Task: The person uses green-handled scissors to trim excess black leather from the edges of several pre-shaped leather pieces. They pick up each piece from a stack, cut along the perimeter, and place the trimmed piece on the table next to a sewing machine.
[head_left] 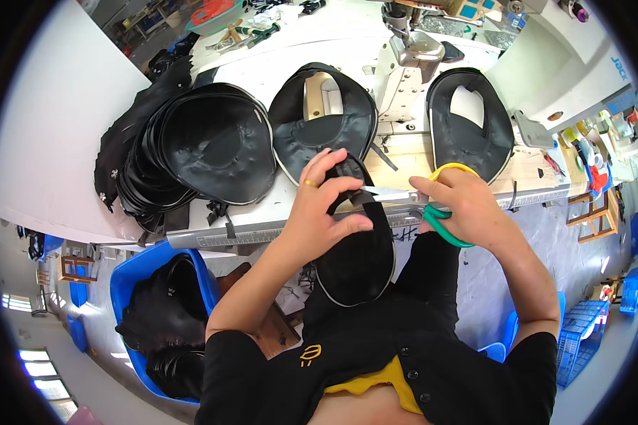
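Across the front edge of the bench point(397, 170) in this view, the black piece point(358, 265) lies lengthwise toward the person. The left hand point(319, 205), the nearer one, grips its upper part. The right hand point(468, 202) holds the scissors point(404, 196), whose blades point leftward, crosswise to the piece, at a small dark strip point(362, 198).

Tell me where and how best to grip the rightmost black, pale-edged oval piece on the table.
Likely the narrow far band of the oval piece, from above: its opening should admit fingers, while the white machine post crowds the left.
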Demonstrator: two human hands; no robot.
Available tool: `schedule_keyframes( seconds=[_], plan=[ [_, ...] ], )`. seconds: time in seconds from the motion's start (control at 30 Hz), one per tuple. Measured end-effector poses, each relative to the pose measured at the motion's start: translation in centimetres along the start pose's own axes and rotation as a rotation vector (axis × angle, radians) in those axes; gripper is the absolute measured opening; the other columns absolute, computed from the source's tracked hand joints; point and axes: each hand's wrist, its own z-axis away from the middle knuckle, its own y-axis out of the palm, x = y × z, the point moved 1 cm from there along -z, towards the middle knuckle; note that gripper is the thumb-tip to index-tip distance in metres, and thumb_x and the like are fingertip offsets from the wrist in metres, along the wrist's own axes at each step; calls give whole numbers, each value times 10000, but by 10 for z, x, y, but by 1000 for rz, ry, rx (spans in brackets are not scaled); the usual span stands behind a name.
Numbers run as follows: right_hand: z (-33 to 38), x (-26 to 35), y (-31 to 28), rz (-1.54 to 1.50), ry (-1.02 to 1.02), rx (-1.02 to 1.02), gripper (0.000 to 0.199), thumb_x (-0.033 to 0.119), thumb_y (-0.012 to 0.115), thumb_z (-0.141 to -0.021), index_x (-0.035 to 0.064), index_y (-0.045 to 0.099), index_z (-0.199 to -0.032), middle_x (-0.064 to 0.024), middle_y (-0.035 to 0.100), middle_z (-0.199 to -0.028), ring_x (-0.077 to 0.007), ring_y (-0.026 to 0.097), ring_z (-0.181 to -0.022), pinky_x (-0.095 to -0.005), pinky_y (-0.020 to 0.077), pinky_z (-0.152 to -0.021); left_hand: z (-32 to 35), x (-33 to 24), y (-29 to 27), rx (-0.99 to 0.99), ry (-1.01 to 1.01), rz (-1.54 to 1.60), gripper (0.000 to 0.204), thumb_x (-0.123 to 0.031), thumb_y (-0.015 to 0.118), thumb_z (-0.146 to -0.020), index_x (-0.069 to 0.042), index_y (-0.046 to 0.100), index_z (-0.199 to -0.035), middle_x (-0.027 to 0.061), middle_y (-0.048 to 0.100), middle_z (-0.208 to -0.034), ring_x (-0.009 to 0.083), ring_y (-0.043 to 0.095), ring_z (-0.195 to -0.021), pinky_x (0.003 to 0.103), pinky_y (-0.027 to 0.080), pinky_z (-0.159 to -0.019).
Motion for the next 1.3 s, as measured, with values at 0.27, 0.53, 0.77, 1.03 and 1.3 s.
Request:
schedule_keyframes(
  seconds=[0.27, 0.53, 0.77, 1.03, 1.3],
  plan=[
    [7, 11, -2, 20, 55, -25, 662, 243, 815, -521, 115, 583, -1127, -93, 523, -773, -303, 536, -778, -392, 439, -693, 6, -5, -11, 46, 64, -83, 205, -34, 704, -688, -68, 670, -887, 53, 591, -883, 244, 548, -818, 360, 418, -720],
    [20, 54, 23, -1088, 641, -103, 506, 62, 736, -735, 77, 500, -1182, -8, 527, -793, -65, 519, -723, -244, 454, -603, -9, 5, -21, 216, -49, 186, 128, -2, 666, -747, -19, 638, -871, 87, 560, -845, 231, 544, -741, 303, 441, -630],
    [-33, 101, 85, -1685, 858, -565, 590, 10, 635, -799, 74, 306, -1284, -35, 514, -833, -67, 521, -691, -191, 416, -516, 4, -14, -8, 67, -97, 194, 87, 0, 616, -781, 3, 600, -867, 122, 568, -858, 247, 572, -700, 304, 452, -587],
    [-36, 100, 105, -1363, 586, -675, 551, -85, 534, -786, 99, 342, -1268, -34, 490, -888, -76, 508, -689, -213, 432, -574, 8, -15, -10, 51, -148, 184, 80, 11, 598, -783, 12, 588, -862, 115, 571, -803, 242, 571, -691, 303, 451, -590],
    [-38, 85, 101, -1442, 629, -554, 553, -102, 517, -767, 105, 370, -1258, -23, 478, -883, -58, 488, -654, -194, 407, -516, 21, 2, 6, 11, -559, 559, 61, -6, 580, -813, 21, 593, -865, 49, 582, -799, 99, 537, -680, 233, 437, -613]
  ],
)
